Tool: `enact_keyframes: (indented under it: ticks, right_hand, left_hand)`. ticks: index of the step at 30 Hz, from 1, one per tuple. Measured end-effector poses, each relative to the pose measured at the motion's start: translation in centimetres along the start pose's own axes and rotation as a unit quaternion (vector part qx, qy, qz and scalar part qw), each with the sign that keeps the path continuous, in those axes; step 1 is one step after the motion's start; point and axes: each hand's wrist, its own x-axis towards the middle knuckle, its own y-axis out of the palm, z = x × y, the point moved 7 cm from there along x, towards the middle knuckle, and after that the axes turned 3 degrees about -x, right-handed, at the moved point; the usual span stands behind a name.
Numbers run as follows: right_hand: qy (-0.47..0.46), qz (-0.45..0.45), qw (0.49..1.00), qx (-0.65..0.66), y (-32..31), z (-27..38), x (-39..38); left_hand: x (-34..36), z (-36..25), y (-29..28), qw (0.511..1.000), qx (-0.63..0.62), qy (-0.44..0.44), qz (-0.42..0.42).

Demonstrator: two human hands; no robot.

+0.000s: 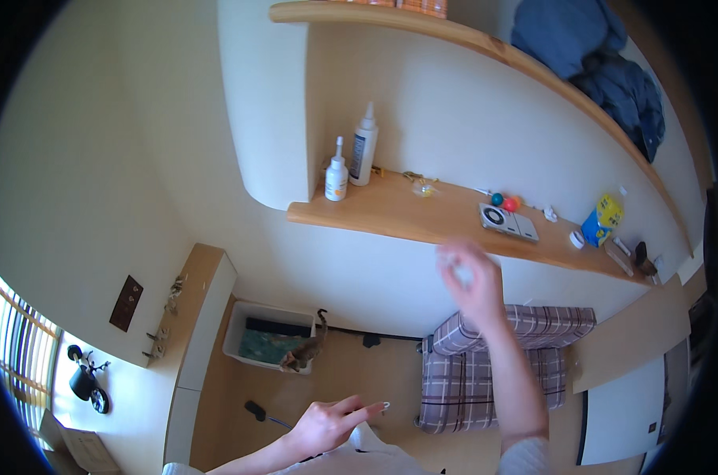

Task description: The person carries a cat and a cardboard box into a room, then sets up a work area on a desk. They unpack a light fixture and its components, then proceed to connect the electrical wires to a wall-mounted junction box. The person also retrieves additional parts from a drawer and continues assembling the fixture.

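- Fingers [364,415] of the left hand [327,426] pinch a small white thing [386,407] at their tips.
- The right hand [476,286] curls near the wooden shelf [422,219], too blurry to tell if it holds something.

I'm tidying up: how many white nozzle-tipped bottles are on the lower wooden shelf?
2: the shorter bottle toward the left of the lower wooden shelf, and the taller bottle behind it, slightly right.

Shelf [422,219], centre: smooth wood, slight sheen. Bottles [336,184], upper centre: smooth plastic. Small piece [386,406], lower centre: shiny, material unclear. Seat [458,388], lower right: matt cloth.
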Motion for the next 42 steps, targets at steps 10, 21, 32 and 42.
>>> enact_keyframes:
  ticks: [10,21,32,42]
  right_hand:
    - [0.110,-0.001,0.978,-0.178,3.3,-9.6,11.9]
    - [0.132,-0.035,0.944,0.299,-1.2,1.4,3.8]
    - [0.103,-0.074,0.978,0.169,-0.2,-1.9,4.1]
    - [0.125,0.063,0.935,0.325,5.6,5.5,3.8]
  left_hand:
    - [-1.2,4.3,-2.5,0.998,-0.024,-0.031,-0.048]
    - [3.0,4.9,-0.8,0.997,-0.050,0.054,-0.020]
    - [2.4,3.5,-2.0,0.997,-0.054,0.058,-0.025]
    - [-2.8,5.2,-5.2,0.990,-0.018,-0.037,-0.136]
